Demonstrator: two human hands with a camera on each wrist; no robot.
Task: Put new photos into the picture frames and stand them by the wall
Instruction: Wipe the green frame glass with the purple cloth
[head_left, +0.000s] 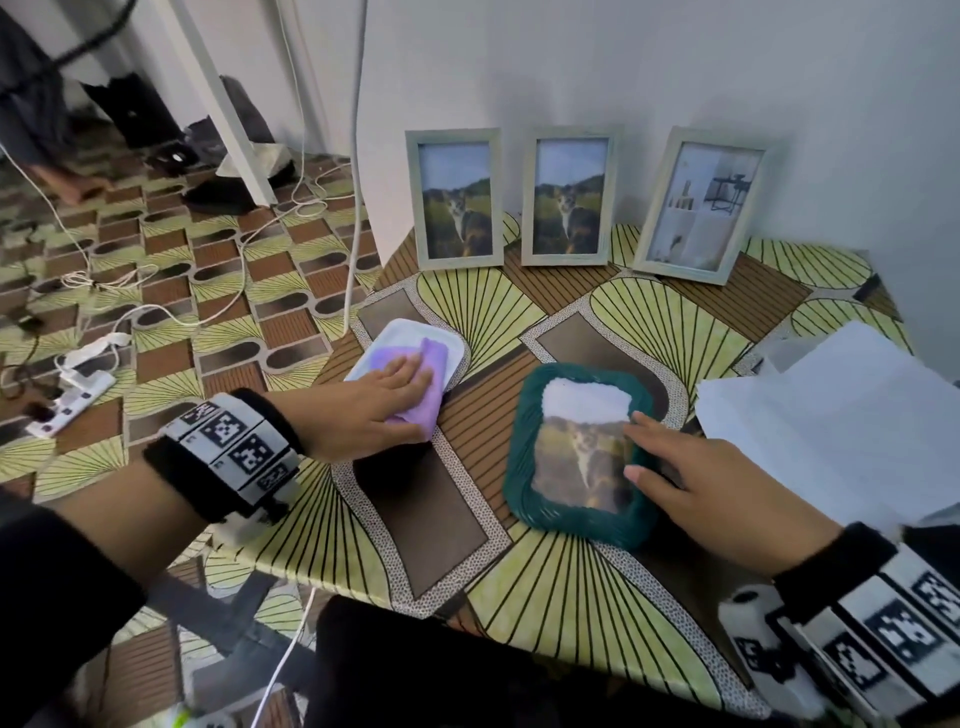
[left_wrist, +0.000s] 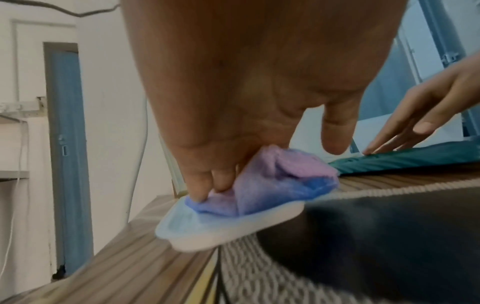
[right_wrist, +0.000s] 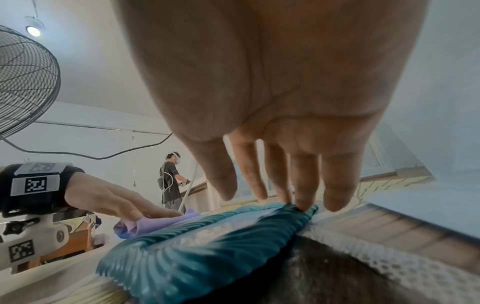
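Note:
A teal ribbed picture frame lies flat on the patterned table, a cat photo showing in its window. My right hand has straight fingers whose tips touch the frame's right edge. My left hand lies on a purple cloth in a white tray, left of the frame. Three pale frames stand by the wall: two with the cat photo and one with a grey stock print.
White paper sheets lie at the table's right side. Cables and a power strip run over the floor to the left. A fan and another person are in the room behind.

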